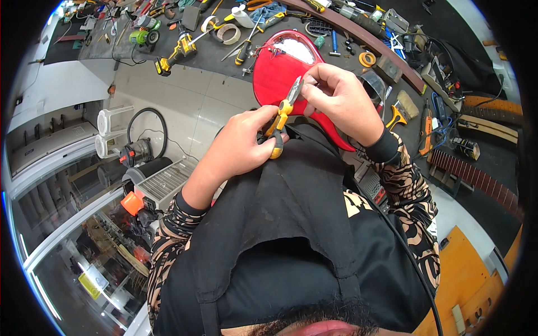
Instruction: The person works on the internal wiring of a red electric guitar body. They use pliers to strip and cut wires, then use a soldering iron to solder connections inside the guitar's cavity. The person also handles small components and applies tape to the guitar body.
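My left hand (242, 139) grips yellow-and-black pliers (282, 118) by the handles, the metal jaws pointing up toward my right hand (345, 104). My right hand's thumb and index finger are pinched beside the jaw tips, around something too small to make out. Behind both hands, a red guitar body (268, 76) rests at the bench's near edge, with a white-lined cavity (295, 50) at its top holding small parts and wires. The guitar's lower part is partly hidden by my hands and black apron (274, 205).
A cluttered dark bench (218, 61) curves round, holding a yellow drill (181, 50), tape rolls (367, 59), a brush (404, 106), a long wooden bar (358, 27) and guitar necks (471, 178) at right. A vacuum (134, 152) and grey slatted unit (166, 183) stand at left.
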Demonstrator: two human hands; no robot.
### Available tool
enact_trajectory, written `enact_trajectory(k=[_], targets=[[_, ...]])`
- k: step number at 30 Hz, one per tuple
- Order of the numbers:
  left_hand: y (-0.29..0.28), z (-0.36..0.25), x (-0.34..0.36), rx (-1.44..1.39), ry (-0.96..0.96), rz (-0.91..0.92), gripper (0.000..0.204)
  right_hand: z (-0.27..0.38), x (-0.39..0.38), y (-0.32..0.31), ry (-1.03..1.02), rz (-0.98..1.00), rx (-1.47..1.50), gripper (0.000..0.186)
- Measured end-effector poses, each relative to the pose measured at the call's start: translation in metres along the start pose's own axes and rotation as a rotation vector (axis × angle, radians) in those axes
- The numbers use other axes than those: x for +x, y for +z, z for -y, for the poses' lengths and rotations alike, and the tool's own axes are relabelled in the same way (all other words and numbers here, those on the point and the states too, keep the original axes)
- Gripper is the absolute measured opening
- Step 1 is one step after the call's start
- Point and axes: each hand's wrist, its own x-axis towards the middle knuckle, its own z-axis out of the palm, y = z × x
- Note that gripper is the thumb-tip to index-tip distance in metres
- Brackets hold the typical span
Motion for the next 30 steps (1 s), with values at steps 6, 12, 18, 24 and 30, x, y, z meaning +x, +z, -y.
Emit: enact_trajectory(k=[6,12,18,24,30], targets=[[-0.001,0.0,0.001,0.011,-0.017,0.014,0.051,-0.001,0.001,0.0,0.008,0.003,-0.005,0.022],[-0.003,0.001,0.001,-0.041,-0.054,0.023,0.048,-0.005,0.003,-0.005,0.029,0.021,-0.021,0.023],[-0.015,0.011,-0.002,-0.171,-0.066,-0.091,0.043,-0.005,0.01,-0.013,0.092,0.076,0.044,0.023],[-0.036,0.08,0.024,0.132,-0.199,-0.477,0.041,-0.049,0.036,-0.036,0.111,0.007,0.054,0.022],[-0.069,0.218,0.077,0.422,-0.26,-0.466,0.035,-0.102,0.06,-0.058,0.224,-0.159,-0.063,0.023]])
